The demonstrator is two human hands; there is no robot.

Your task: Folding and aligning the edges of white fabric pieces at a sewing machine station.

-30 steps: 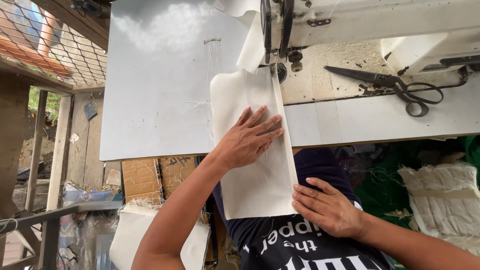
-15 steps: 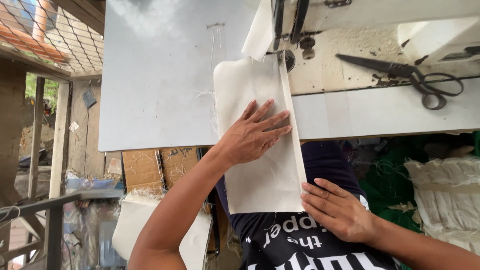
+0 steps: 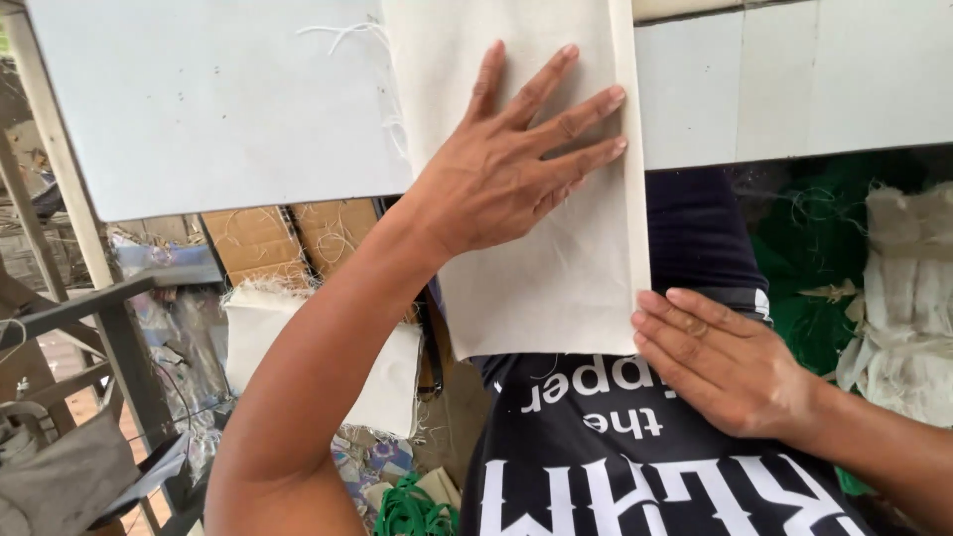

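A long cream cloth piece (image 3: 556, 268) lies over the front edge of the white sewing table (image 3: 218, 119) and hangs down toward my lap. My left hand (image 3: 516, 164) presses flat on the cloth, fingers spread, at the table edge. My right hand (image 3: 725, 362) rests with flat fingers at the cloth's lower right corner, against my dark printed shirt (image 3: 635, 467). The sewing machine is out of view.
Piles of cream fabric (image 3: 903, 298) and green cloth (image 3: 794, 288) lie to the right under the table. A folded cream bundle (image 3: 298, 347), cardboard boxes (image 3: 278, 238) and a metal frame (image 3: 109, 328) are at the left. Loose threads lie on the table.
The view has dropped and closed in, so the sewing machine and scissors have left the frame. Both hands keep their places on the cloth.
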